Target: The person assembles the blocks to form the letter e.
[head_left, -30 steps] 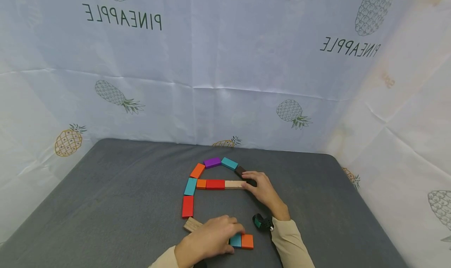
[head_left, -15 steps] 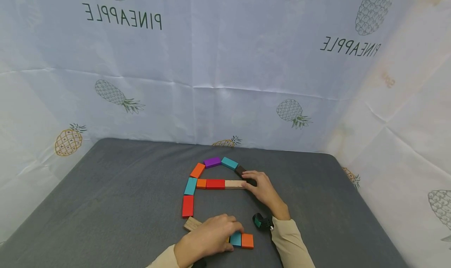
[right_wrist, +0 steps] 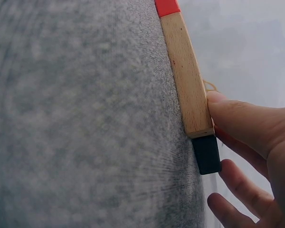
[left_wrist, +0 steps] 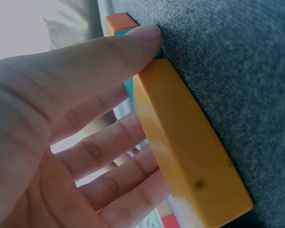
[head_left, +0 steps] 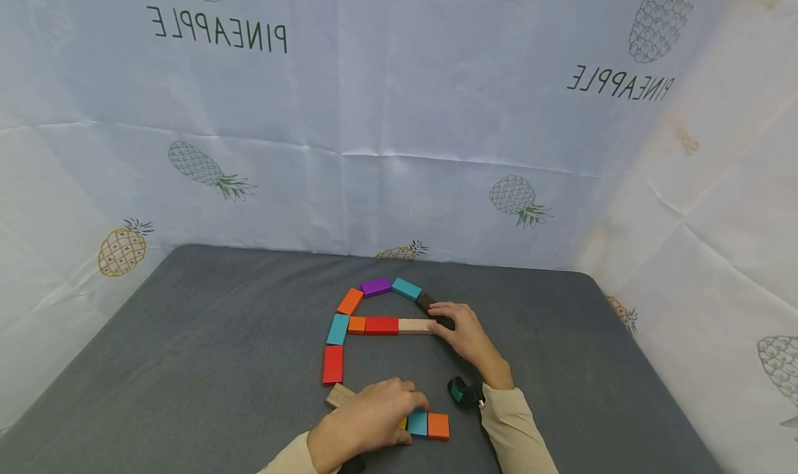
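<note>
My left hand [head_left: 374, 418] bends over a row of wooden blocks. Its thumb and fingers pinch the teal block [head_left: 417, 424] from both sides, right beside the yellow block [left_wrist: 180, 142]. An orange block [head_left: 438, 426] adjoins the teal one. My right hand [head_left: 464, 335] rests loosely at the right end of the crossbar. Its thumb touches the plain wood block [right_wrist: 187, 76], and its other fingers lie spread near a black block [right_wrist: 206, 156]. A dark brown block [head_left: 425, 303] shows just past the fingertips. The hands partly cover the yellow and black blocks.
Several more blocks form a rounded outline on the grey cloth [head_left: 218, 363]: red [head_left: 333, 364], teal [head_left: 337, 329], orange [head_left: 350, 301], purple [head_left: 377, 287] and plain wood [head_left: 339, 395]. A red block [head_left: 382, 326] lies in the crossbar. A pineapple-print curtain [head_left: 374, 113] hangs behind.
My left hand has shifted back very slightly from the teal block, showing more of it and a bit of the yellow block. The right hand has stayed in place.
</note>
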`<action>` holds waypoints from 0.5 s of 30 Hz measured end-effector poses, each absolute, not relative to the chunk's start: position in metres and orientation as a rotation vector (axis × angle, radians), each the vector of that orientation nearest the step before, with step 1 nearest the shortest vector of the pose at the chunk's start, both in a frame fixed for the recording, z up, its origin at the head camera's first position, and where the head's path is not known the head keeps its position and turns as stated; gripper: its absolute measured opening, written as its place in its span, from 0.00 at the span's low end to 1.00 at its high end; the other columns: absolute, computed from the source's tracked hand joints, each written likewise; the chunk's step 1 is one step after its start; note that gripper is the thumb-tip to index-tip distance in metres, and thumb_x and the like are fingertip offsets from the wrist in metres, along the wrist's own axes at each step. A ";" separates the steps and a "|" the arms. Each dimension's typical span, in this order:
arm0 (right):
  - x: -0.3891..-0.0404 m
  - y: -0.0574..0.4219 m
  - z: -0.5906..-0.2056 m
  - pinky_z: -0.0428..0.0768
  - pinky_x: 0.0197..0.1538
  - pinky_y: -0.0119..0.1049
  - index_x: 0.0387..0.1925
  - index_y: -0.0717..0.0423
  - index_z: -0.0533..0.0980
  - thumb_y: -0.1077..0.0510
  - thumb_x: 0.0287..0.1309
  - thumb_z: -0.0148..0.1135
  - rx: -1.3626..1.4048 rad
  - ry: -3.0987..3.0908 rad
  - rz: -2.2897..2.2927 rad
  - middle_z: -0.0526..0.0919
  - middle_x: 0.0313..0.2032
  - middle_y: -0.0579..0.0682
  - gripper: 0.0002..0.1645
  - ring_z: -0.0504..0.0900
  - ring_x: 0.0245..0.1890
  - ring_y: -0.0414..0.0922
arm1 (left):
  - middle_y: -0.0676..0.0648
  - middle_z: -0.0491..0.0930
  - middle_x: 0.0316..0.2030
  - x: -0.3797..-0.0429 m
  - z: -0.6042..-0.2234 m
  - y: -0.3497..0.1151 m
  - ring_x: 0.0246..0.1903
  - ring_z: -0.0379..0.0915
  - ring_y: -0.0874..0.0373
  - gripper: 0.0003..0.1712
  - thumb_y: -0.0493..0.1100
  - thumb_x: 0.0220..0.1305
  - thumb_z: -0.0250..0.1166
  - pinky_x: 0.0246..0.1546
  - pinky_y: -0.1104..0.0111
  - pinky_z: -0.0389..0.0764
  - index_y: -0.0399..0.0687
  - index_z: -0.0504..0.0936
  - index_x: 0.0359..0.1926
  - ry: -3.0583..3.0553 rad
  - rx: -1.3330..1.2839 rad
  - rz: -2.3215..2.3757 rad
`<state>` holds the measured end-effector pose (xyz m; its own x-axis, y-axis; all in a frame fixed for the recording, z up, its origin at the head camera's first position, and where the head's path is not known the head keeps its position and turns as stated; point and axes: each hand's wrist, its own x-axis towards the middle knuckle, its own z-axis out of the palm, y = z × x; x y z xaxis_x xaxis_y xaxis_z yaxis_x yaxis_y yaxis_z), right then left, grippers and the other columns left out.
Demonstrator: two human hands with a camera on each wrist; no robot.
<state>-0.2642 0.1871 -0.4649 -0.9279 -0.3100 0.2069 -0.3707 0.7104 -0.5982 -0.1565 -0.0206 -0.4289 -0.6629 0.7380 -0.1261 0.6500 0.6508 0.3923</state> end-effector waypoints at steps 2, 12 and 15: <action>-0.264 0.187 -0.465 0.66 0.67 0.61 0.53 0.60 0.82 0.57 0.62 0.67 0.557 -2.824 1.013 0.82 0.58 0.55 0.19 0.73 0.62 0.59 | 0.59 0.82 0.41 -0.156 -0.429 -0.020 0.36 0.72 0.72 0.24 0.46 0.50 0.79 0.40 0.75 0.80 0.57 0.85 0.50 2.600 1.118 0.455; -0.263 0.190 -0.464 0.72 0.64 0.58 0.54 0.58 0.82 0.54 0.60 0.68 0.528 -2.743 1.025 0.82 0.57 0.56 0.21 0.77 0.60 0.58 | 0.57 0.82 0.46 -0.165 -0.418 -0.034 0.42 0.75 0.68 0.25 0.58 0.57 0.72 0.46 0.69 0.81 0.57 0.83 0.54 2.611 1.015 0.542; -0.264 0.193 -0.463 0.73 0.64 0.58 0.54 0.58 0.81 0.53 0.61 0.67 0.517 -2.718 1.021 0.81 0.58 0.57 0.22 0.77 0.61 0.58 | 0.54 0.82 0.50 -0.174 -0.414 -0.047 0.47 0.76 0.62 0.25 0.58 0.63 0.68 0.51 0.63 0.81 0.54 0.82 0.57 2.692 0.955 0.607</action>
